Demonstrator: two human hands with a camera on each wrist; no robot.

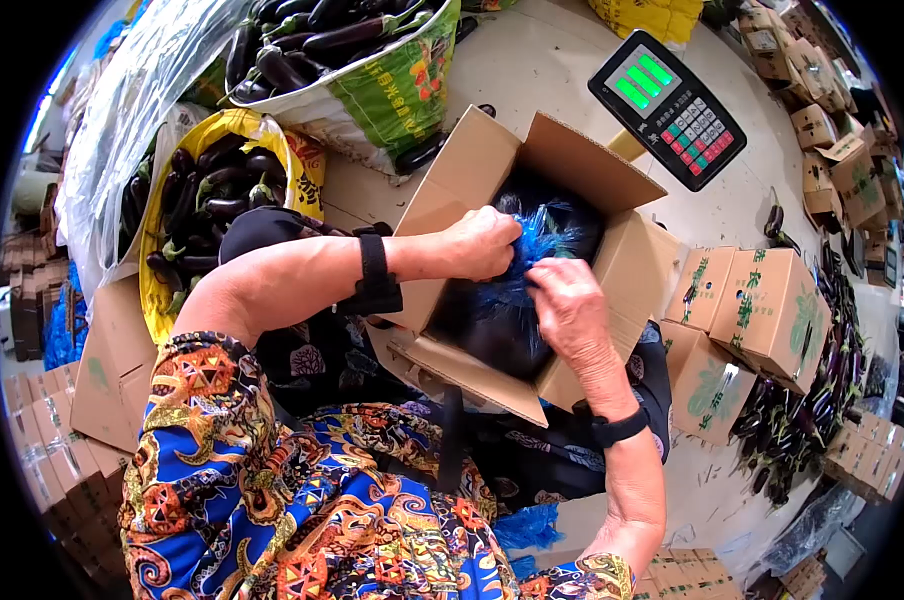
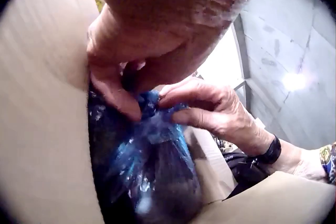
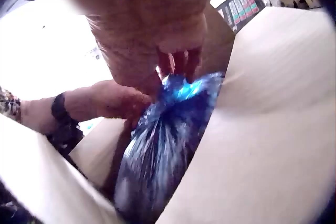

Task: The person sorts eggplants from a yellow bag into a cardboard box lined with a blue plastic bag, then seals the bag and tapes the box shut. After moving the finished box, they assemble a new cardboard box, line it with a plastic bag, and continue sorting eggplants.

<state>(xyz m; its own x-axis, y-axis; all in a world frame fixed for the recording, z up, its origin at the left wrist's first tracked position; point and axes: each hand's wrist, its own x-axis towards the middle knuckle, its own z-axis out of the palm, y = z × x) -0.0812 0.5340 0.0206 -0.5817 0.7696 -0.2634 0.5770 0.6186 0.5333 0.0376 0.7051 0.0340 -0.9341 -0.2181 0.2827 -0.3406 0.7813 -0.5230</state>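
An open cardboard box [image 1: 460, 372] holds a thin blue plastic bag [image 1: 492, 305] with dark eggplants showing through it. The bag's top is gathered into a bunch. From the left, the left hand [image 1: 480, 243] pinches the gathered plastic with curled fingers; the right hand [image 1: 572, 310] pinches it from the other side, thumb and fingertips close together. In the left wrist view both hands meet at the neck of the bag [image 2: 163, 166]. The right wrist view shows the plastic [image 3: 163, 150] creased below the fingers, which partly hide the bunch.
A scale display [image 1: 669, 110] stands beyond the box. Sacks of eggplants [image 1: 392, 100] are at the upper left, one of them yellow [image 1: 152, 290]. Closed cartons [image 1: 762, 310] and a heap of loose eggplants [image 1: 832, 370] lie to the right. Blue plastic [image 1: 528, 527] lies near the lap.
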